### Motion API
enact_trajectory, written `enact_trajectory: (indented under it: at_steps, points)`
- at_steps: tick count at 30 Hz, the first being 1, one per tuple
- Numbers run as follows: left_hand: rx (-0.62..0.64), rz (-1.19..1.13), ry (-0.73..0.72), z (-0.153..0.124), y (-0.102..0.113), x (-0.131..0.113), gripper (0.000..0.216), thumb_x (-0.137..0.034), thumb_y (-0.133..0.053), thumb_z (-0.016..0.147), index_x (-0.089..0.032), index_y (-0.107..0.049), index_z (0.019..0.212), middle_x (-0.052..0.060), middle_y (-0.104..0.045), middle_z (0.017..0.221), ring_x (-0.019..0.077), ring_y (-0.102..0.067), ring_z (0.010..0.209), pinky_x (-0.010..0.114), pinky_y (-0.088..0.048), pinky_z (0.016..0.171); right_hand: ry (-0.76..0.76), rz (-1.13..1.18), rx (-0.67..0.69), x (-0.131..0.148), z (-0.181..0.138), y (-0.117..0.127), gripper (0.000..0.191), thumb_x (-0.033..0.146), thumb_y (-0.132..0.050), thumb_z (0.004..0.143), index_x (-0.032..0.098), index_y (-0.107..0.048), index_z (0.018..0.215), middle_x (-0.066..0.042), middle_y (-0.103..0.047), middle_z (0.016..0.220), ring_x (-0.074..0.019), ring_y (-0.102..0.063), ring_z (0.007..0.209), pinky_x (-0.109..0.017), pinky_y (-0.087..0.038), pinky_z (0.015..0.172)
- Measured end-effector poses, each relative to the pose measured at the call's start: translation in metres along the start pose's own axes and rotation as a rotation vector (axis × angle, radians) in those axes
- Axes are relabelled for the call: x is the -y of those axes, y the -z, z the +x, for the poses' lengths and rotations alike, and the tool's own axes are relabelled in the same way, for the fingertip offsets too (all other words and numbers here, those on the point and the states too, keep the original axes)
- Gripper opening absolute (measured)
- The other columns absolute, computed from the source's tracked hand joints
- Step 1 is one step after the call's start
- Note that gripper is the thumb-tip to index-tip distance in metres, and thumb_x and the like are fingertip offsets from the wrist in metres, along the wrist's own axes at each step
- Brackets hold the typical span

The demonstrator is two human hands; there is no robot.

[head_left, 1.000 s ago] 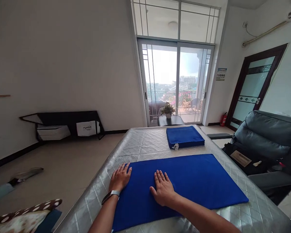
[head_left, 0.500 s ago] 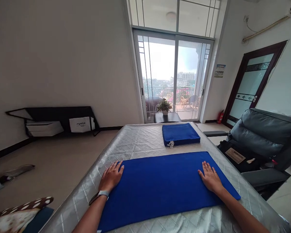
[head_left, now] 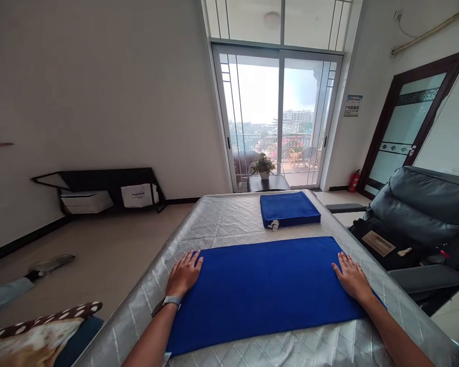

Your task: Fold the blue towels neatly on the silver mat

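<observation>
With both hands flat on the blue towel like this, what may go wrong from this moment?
1. The left hand and right hand press only at the two ends of the blue towel; on the shiny mattress cover it may slide and lie crooked.
2. The towel's right end is close to the mattress edge, so an outward push might send that corner over the side, toward the armchair.

The room is lit brightly by daylight from the far glass door [head_left: 277, 117], where the sky is washed out. A soft sheen is seen on the quilted cover [head_left: 229, 224]. Straight lines are bowed towards the edges; everything is rendered sharp.
</observation>
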State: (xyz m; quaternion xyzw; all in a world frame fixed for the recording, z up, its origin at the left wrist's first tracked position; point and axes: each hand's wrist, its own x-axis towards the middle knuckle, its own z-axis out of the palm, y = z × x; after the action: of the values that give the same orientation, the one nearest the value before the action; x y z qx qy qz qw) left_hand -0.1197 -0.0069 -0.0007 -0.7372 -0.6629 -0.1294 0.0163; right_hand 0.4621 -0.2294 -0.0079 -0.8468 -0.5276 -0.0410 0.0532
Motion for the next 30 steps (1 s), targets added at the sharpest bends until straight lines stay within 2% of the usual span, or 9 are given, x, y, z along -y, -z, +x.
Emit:
enact_trajectory:
  at_steps: [3,6,9,14,18,20,23,26,30]
  points:
    - [-0.039,-0.004,0.004,0.0,-0.002,0.0,0.054,-0.037,-0.035,0.102,-0.018,-0.048,0.15,0.011,-0.045,0.159,0.0259,-0.039,0.148,0.046,-0.027,0.122,0.017,-0.067,-0.032,0.012,-0.003,0.011,0.069,0.044,-0.024,0.1,0.009,-0.031,0.158,-0.011,-0.03,0.165,-0.0254,-0.019,0.155,-0.048,-0.011,0.126]
    - [-0.061,-0.014,0.003,0.0,-0.005,0.001,0.054,-0.039,-0.034,0.102,-0.019,-0.049,0.15,0.011,-0.046,0.158,0.0271,-0.039,0.147,0.048,-0.028,0.121,0.105,-0.068,-0.072,0.051,-0.015,0.027,0.065,0.039,-0.025,0.1,0.009,-0.035,0.157,-0.012,-0.031,0.164,-0.0257,-0.018,0.155,-0.049,-0.012,0.126]
    - [-0.059,-0.013,0.004,0.0,-0.009,0.003,0.054,-0.039,-0.034,0.102,-0.02,-0.049,0.15,0.011,-0.045,0.159,0.027,-0.039,0.148,0.048,-0.027,0.121,0.28,0.077,-0.044,0.12,-0.038,0.045,0.063,0.044,-0.023,0.104,0.014,-0.036,0.157,-0.01,-0.032,0.164,-0.0244,-0.02,0.154,-0.049,-0.015,0.126]
    - [-0.054,0.018,0.0,-0.001,-0.009,0.003,0.054,-0.039,-0.035,0.102,-0.021,-0.046,0.152,0.009,-0.042,0.161,0.0252,-0.036,0.149,0.046,-0.025,0.122,0.708,0.358,0.086,0.257,-0.094,0.061,0.067,0.055,-0.022,0.105,0.017,-0.029,0.16,-0.008,-0.027,0.165,-0.0226,-0.018,0.155,-0.049,-0.015,0.127]
    - [-0.016,0.034,0.008,-0.001,-0.002,0.0,0.056,-0.041,-0.033,0.102,-0.02,-0.044,0.153,0.011,-0.04,0.162,0.0268,-0.035,0.15,0.047,-0.025,0.122,0.921,0.512,0.199,0.325,-0.126,0.062,0.073,0.057,-0.027,0.104,0.014,-0.019,0.162,-0.01,-0.017,0.168,-0.0222,-0.012,0.156,-0.048,-0.012,0.128]
    - [-0.007,0.035,0.012,-0.002,0.0,-0.001,0.057,-0.04,-0.032,0.102,-0.019,-0.044,0.153,0.011,-0.04,0.162,0.0269,-0.035,0.15,0.047,-0.026,0.122,0.935,0.534,0.252,0.335,-0.132,0.061,0.076,0.059,-0.029,0.103,0.013,-0.016,0.162,-0.011,-0.013,0.168,-0.0237,-0.008,0.156,-0.05,-0.009,0.128]
    - [-0.013,0.021,0.001,-0.004,0.001,-0.001,0.058,-0.039,-0.033,0.1,-0.018,-0.045,0.153,0.011,-0.041,0.162,0.027,-0.035,0.15,0.047,-0.027,0.121,0.892,0.522,0.293,0.324,-0.131,0.058,0.079,0.062,-0.029,0.102,0.014,-0.013,0.162,-0.011,-0.009,0.169,-0.0249,-0.006,0.156,-0.052,-0.007,0.128]
    - [-0.024,0.013,-0.003,-0.004,-0.001,0.001,0.058,-0.039,-0.034,0.1,-0.019,-0.045,0.153,0.011,-0.041,0.162,0.0273,-0.035,0.15,0.048,-0.025,0.121,0.835,0.456,0.302,0.29,-0.122,0.056,0.08,0.065,-0.027,0.102,0.017,-0.009,0.163,-0.009,-0.007,0.169,-0.0247,-0.005,0.156,-0.052,-0.007,0.128]
    - [-0.008,0.013,-0.007,-0.002,-0.006,0.005,0.059,-0.041,-0.033,0.1,-0.018,-0.043,0.154,0.011,-0.037,0.164,0.0265,-0.032,0.151,0.047,-0.022,0.123,0.685,0.303,0.268,0.219,-0.103,0.052,0.074,0.062,-0.02,0.103,0.021,-0.008,0.163,-0.004,-0.007,0.169,-0.0224,-0.006,0.156,-0.048,-0.006,0.128]
